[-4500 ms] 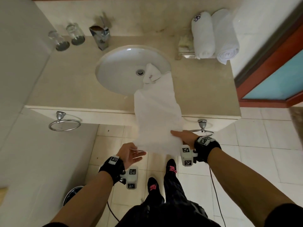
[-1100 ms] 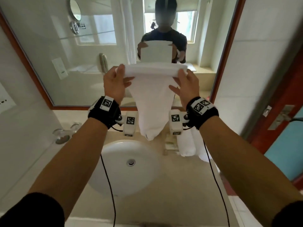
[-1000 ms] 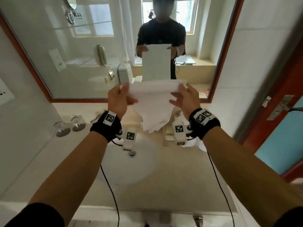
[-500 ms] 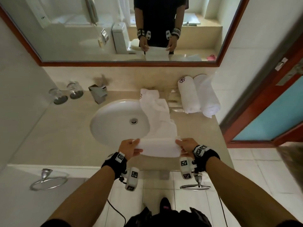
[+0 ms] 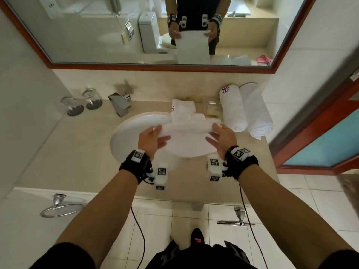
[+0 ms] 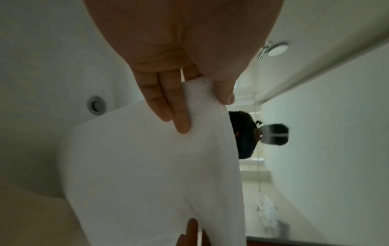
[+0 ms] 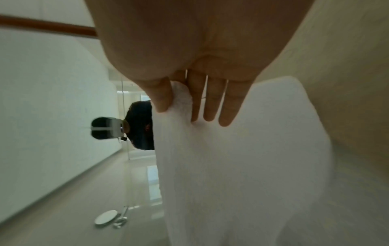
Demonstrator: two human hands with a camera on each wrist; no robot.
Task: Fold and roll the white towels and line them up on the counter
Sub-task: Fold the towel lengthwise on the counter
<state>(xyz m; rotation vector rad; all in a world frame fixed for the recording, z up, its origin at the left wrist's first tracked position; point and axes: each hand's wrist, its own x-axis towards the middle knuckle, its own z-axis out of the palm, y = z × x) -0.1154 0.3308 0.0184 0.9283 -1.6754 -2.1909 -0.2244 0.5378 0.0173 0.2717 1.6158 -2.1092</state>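
Observation:
A white towel [image 5: 186,140] hangs folded between my two hands above the sink's right side, and its far end [image 5: 182,111] lies bunched on the counter behind. My left hand [image 5: 153,138] pinches its left edge between thumb and fingers [image 6: 174,109]. My right hand [image 5: 221,138] pinches the right edge the same way, fingers [image 7: 210,106] lying on the cloth [image 7: 242,166]. In the left wrist view the towel [image 6: 147,174] fills the lower frame. Two rolled white towels [image 5: 233,109] [image 5: 256,113] lie side by side at the counter's back right.
A round white sink [image 5: 132,131] sits in the beige counter [image 5: 77,148], with a chrome faucet [image 5: 120,103] behind it. Two upturned glasses [image 5: 81,102] stand at back left. A soap dish [image 5: 212,108] sits beside the rolls. A mirror [image 5: 97,35] spans the wall. Towel rings [image 5: 60,206] hang below.
Half a second ago both hands held the towel's near edge low at the counter's front. They have now lifted and carried that edge forward over the rest, doubling the towel.

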